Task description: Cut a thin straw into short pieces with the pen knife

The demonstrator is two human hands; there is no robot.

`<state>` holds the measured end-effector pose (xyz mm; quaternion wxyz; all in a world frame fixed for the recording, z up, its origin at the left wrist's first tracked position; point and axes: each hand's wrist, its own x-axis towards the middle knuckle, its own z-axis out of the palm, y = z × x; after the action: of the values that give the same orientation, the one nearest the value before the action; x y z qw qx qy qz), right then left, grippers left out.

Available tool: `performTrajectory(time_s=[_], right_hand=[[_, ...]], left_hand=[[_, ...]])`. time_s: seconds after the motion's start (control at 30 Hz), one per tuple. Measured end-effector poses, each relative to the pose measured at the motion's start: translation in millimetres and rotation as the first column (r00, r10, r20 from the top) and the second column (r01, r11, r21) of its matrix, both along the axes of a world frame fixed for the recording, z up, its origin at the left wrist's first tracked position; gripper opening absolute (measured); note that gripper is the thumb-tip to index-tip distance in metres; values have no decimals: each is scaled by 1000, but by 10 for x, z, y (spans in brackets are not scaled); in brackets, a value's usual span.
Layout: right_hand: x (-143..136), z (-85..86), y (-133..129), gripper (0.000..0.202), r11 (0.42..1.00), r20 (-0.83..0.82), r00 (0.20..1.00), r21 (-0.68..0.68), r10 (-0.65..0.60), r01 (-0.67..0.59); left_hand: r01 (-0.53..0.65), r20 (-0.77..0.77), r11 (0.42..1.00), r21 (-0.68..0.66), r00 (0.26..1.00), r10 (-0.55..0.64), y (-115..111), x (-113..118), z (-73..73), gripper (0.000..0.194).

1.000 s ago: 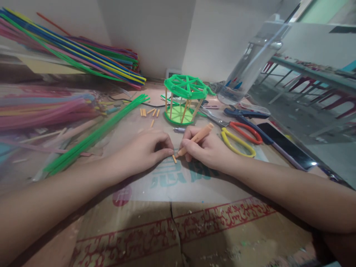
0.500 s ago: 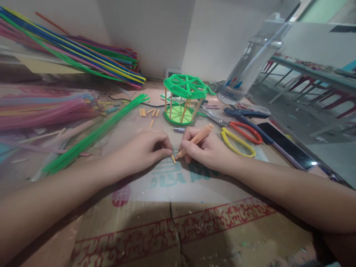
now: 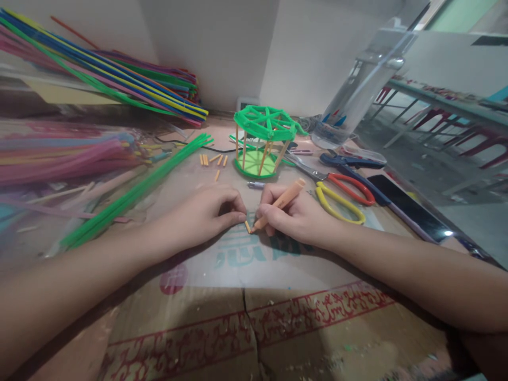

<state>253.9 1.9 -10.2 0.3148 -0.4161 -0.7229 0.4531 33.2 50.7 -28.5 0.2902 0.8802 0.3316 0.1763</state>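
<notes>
My left hand point(image 3: 208, 211) pinches the upper end of a short orange stick point(image 3: 248, 226) between thumb and forefinger, just above the paper. An orange marker pen point(image 3: 281, 202) lies in the writing grip of my right hand point(image 3: 304, 217), its tip at the stick's lower end. Several similar short orange sticks point(image 3: 212, 160) are scattered beyond my left hand. Behind both hands stands a frame of green pipe cleaners point(image 3: 266, 121), with a round top and base joined by thin wooden sticks. White printed paper point(image 3: 238, 272) is under my hands.
Green pipe cleaners point(image 3: 138, 190) lie left, with many coloured bundles point(image 3: 151, 87) behind. Scissors with red and yellow handles point(image 3: 341, 198), blue-handled pliers point(image 3: 353, 161), a phone point(image 3: 413, 203) and a clear plastic bottle point(image 3: 349, 95) are at right. Cardboard point(image 3: 190, 338) covers the front.
The marker pen and right hand have shifted slightly, with the tip now at the stick's lower end. My left hand stays in place.
</notes>
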Motion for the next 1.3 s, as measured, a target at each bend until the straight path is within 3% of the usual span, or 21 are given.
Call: performTrajectory(time_s=[0.53, 0.63, 0.8, 1.03, 1.3], right_hand=[[-8, -43, 34, 23, 999, -43, 998, 24, -38, 39], [-4, -54, 33, 22, 999, -48, 998, 28, -39, 40], [5, -68, 28, 20, 999, -59, 998, 26, -23, 24], [-7, -61, 32, 21, 998, -45, 997, 34, -56, 58], [-29, -67, 62, 24, 993, -30, 994, 53, -101, 102]], left_hand=[[-9, -23, 1000, -29, 1000, 8, -6, 5, 33, 23], [-17, -30, 1000, 11, 999, 17, -52, -14, 39, 28], [-136, -106, 980, 147, 983, 152, -191, -26, 48, 44], [-141, -127, 971, 195, 978, 167, -272, 37, 66, 27], [-147, -132, 976, 160, 977, 169, -250, 66, 59, 27]])
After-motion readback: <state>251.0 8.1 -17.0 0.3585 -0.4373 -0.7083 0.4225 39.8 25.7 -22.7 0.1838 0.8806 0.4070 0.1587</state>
